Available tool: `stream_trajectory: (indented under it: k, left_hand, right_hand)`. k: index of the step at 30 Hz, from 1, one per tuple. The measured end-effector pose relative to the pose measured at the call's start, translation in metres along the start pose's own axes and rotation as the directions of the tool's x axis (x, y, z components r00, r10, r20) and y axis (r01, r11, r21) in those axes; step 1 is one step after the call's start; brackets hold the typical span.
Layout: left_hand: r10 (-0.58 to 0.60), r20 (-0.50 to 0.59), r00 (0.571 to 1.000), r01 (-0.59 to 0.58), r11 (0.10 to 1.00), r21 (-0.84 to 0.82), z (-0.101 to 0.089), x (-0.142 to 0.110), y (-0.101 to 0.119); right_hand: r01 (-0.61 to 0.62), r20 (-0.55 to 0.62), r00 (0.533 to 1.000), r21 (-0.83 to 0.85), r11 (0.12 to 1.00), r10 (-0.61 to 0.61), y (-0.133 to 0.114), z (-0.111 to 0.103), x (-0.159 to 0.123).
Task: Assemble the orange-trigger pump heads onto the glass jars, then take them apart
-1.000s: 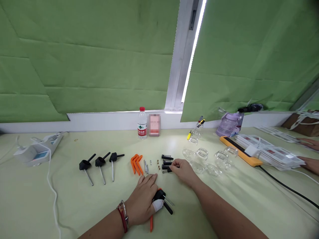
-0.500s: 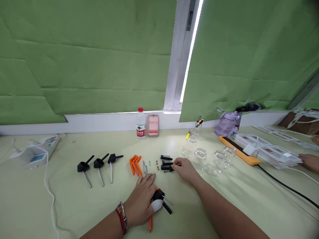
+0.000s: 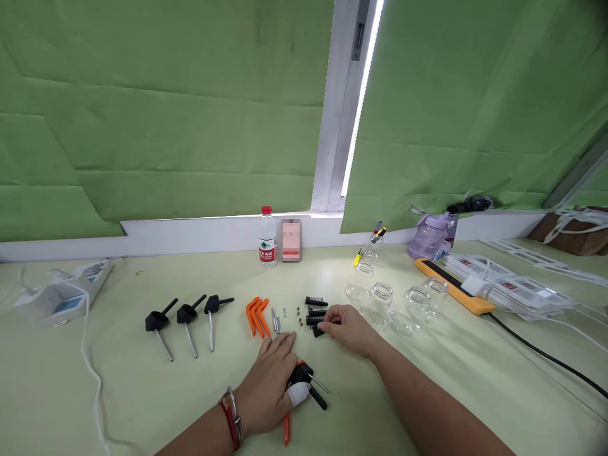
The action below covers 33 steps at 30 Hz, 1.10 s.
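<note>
My left hand (image 3: pixel 268 383) lies flat on the table, fingers stretched out and apart, with a white wrap round its thumb. Under and beside that thumb is a black plastic head (image 3: pixel 303 373) with a metal rod and a black stem; an orange lever (image 3: pixel 286 430) sticks out below the palm. My right hand (image 3: pixel 349 329) pinches a small black plastic piece (image 3: pixel 318 331), mostly hidden by the fingers. Just left of those fingertips lie several black tubes (image 3: pixel 316 312) and springs. Small brass nuts (image 3: pixel 299 311) and metal pins (image 3: pixel 276 320) sit between the hands.
Several orange levers (image 3: pixel 258 315) and black heads with rods (image 3: pixel 187 313) lie on the left. Clear glass-like jars and lids (image 3: pixel 381 292) stand on the right, near a yellow-black power strip (image 3: pixel 453 286). A water bottle (image 3: pixel 267 239) and a phone-like pink panel (image 3: pixel 291 240) stand behind.
My right hand has shifted slightly left and toward me, with the black piece now lower beside the tubes. My left hand stays put. Another person's hand at the far right has gone from view.
</note>
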<state>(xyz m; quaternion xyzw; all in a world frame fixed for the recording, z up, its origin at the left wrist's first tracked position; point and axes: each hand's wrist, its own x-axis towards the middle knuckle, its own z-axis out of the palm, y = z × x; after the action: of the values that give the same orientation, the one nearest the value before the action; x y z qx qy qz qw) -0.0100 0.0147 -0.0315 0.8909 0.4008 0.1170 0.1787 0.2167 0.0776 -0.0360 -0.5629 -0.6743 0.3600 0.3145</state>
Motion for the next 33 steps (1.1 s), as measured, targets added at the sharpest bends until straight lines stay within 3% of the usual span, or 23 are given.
stream_trajectory:
  k: [4, 11, 17, 19, 23, 27, 33]
  left_hand:
    - [-0.009, 0.013, 1.000, 0.009, 1.000, -0.001, 0.000, 0.000, 0.000]
    - [-0.015, -0.026, 1.000, 0.014, 1.000, -0.021, -0.001, 0.001, -0.002]
    - [-0.060, -0.007, 0.998, 0.059, 0.998, -0.018, 0.000, 0.004, -0.005]
    - [-0.037, -0.033, 0.999, 0.037, 0.999, -0.006, -0.001, 0.004, -0.004]
    - [0.021, -0.147, 0.989, -0.016, 0.999, 0.035, -0.005, 0.002, 0.001]
    - [0.019, -0.152, 0.988, -0.009, 0.998, 0.061, -0.008, 0.001, 0.004]
    - [0.008, -0.118, 0.993, 0.003, 0.996, 0.093, -0.005, 0.002, 0.001]
  right_hand:
    - [0.081, 0.146, 0.987, -0.116, 0.990, -0.063, -0.002, 0.006, -0.007]
    - [0.145, 0.009, 0.989, -0.325, 0.934, -0.151, -0.003, 0.009, -0.003]
    - [0.176, 0.005, 0.980, -0.462, 0.869, -0.197, -0.004, 0.009, -0.002]
    - [0.241, 0.020, 0.963, -0.508, 0.827, -0.269, -0.009, 0.013, -0.004]
    - [0.437, 0.131, 0.886, -0.560, 0.704, -0.446, -0.017, 0.027, -0.011]
    - [0.476, 0.213, 0.868, -0.614, 0.630, -0.448, -0.018, 0.043, -0.013]
    - [0.443, 0.233, 0.892, -0.627, 0.641, -0.388, -0.011, 0.051, -0.007]
